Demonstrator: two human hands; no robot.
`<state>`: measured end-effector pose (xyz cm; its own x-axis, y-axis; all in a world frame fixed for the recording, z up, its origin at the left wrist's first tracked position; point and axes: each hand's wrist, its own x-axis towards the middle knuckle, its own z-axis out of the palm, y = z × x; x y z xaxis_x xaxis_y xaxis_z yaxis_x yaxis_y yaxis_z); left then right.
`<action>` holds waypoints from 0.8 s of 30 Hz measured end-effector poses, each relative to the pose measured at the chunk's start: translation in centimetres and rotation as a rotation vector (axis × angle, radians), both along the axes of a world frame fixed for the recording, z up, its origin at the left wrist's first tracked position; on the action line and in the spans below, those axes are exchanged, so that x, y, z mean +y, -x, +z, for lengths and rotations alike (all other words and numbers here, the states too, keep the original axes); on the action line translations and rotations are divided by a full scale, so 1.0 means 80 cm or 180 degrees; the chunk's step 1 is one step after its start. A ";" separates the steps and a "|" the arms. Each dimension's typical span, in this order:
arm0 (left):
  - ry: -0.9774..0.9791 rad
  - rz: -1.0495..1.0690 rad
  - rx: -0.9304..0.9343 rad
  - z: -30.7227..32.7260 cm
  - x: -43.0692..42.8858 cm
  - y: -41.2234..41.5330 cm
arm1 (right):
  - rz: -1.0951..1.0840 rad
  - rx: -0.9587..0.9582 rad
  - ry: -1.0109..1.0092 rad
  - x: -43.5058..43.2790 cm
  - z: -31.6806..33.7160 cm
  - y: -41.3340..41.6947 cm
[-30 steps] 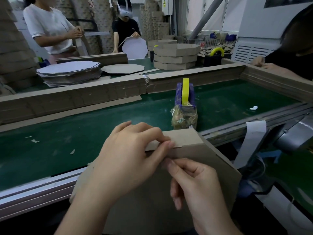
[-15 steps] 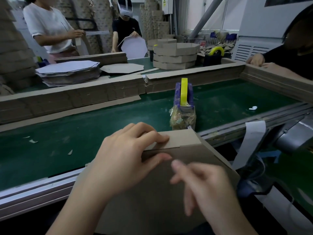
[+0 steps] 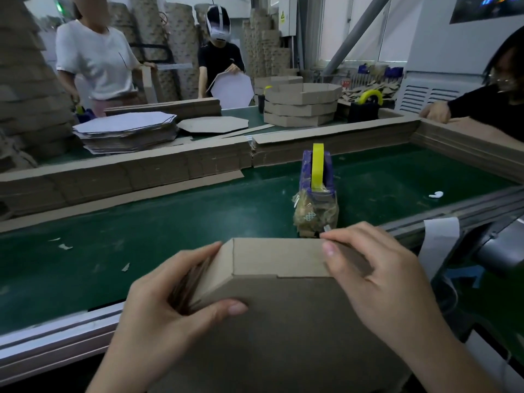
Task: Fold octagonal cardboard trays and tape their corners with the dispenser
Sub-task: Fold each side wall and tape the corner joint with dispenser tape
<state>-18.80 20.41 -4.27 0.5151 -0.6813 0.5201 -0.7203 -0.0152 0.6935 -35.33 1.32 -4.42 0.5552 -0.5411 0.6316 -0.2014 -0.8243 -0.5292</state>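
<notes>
Gripping with my left hand, I hold the tray by its left corner, thumb flat on the panel facing me and fingers curled behind the folded wall. My right hand pinches the right end of the upper wall, thumb on its face and fingertips hooked over the edge. The tray is lifted off the desk and tilted towards me, with its top edge just on my side of the tape dispenser.

The danger, I think, is the fold springing back. To pull tape I must free one hand, and the wall it lets go may flop open or shift, so the corner gets taped crooked. The clump of spent tape on the dispenser's front could also snag the tray's edge if I push forward carelessly. I cannot tell whether a tape end stands ready.

Nothing lies between the tray and the dispenser. To the dispenser's right a small white scrap rests on the desk, and nearer me on that side hangs a paper strip. Beyond the dispenser runs a low cardboard wall. Past that wall are stacked finished trays, a pile of flat blanks to the left, and other people working.
</notes>
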 end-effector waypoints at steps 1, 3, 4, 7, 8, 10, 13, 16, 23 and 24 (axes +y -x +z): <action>0.0028 0.0015 -0.0077 0.003 -0.001 0.001 | 0.0044 -0.0045 -0.0015 -0.002 0.001 0.000; -0.0026 0.0035 -0.0377 0.020 -0.004 0.003 | 0.0160 -0.0190 -0.0057 -0.006 0.003 0.002; -0.0072 0.0037 -0.0534 0.029 -0.004 0.002 | 0.0210 -0.0260 -0.0093 -0.008 0.003 0.002; -0.0256 0.0081 -0.0854 0.046 -0.007 -0.001 | 0.0301 -0.0427 -0.0288 -0.012 -0.006 0.001; -0.0323 0.0098 -0.0884 0.047 -0.009 -0.002 | 0.0323 -0.0438 -0.0413 -0.012 -0.012 0.000; -0.0454 0.0132 -0.0800 0.040 -0.016 0.000 | 0.0361 -0.0330 -0.0740 -0.014 -0.027 0.000; -0.0538 0.0180 -0.0543 0.025 -0.025 0.001 | 0.0498 -0.0152 -0.1433 -0.027 -0.036 0.000; -0.0597 0.0207 -0.0603 0.020 -0.033 -0.001 | 0.0246 -0.0592 -0.1804 -0.067 -0.018 -0.019; -0.0836 0.0287 -0.0702 0.022 -0.045 0.002 | -0.0539 0.0939 -0.1473 -0.161 -0.022 -0.111; -0.0862 0.0307 -0.0717 0.021 -0.046 0.001 | -0.0502 0.0919 -0.1436 -0.165 -0.028 -0.115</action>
